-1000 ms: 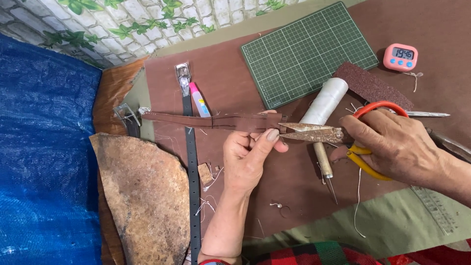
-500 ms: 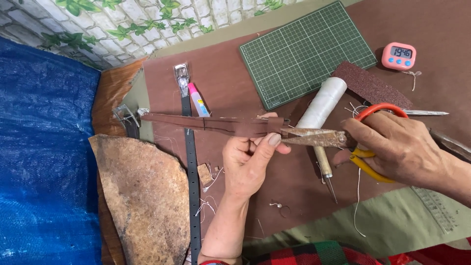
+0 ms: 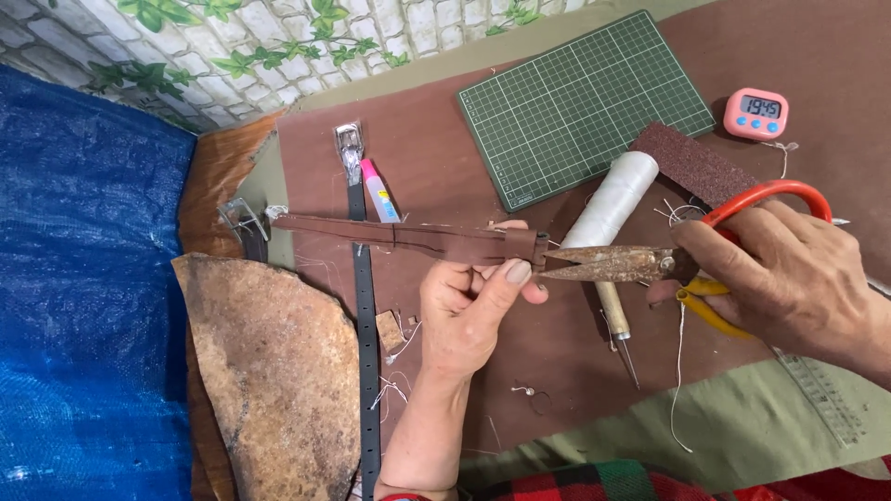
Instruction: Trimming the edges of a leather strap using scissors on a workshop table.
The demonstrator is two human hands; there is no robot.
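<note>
Leather strap: brown strip point(image 3: 408, 237) held level above the bench point(image 3: 436, 158), running from a metal clip end at the left to a looped end at the right.
Left hand: point(image 3: 473, 311) comes up from below, fingers point(image 3: 515, 274) clamped on the strap's right end, thumb pressed on the near side.
Scissors: rusty blades point(image 3: 613, 264) nearly closed, tips touching the strap's looped end; one handle red, one yellow.
Right hand: point(image 3: 789, 278) fingers wrapped through and tight on the scissors' handles.
Thread spool: white point(image 3: 613, 199), lying just behind the blades.
Awl: point(image 3: 617, 325) wooden-handled, lying on the bench under the blades.
Cutting mat: green, gridded point(image 3: 585, 102), at the far side.
Timer: pink point(image 3: 756, 113), far right of the mat.
Black belt: point(image 3: 364, 315) lies lengthwise under the strap, buckle at the far end.
Leather hide: tan piece point(image 3: 278, 371) at the bench's left edge.
</note>
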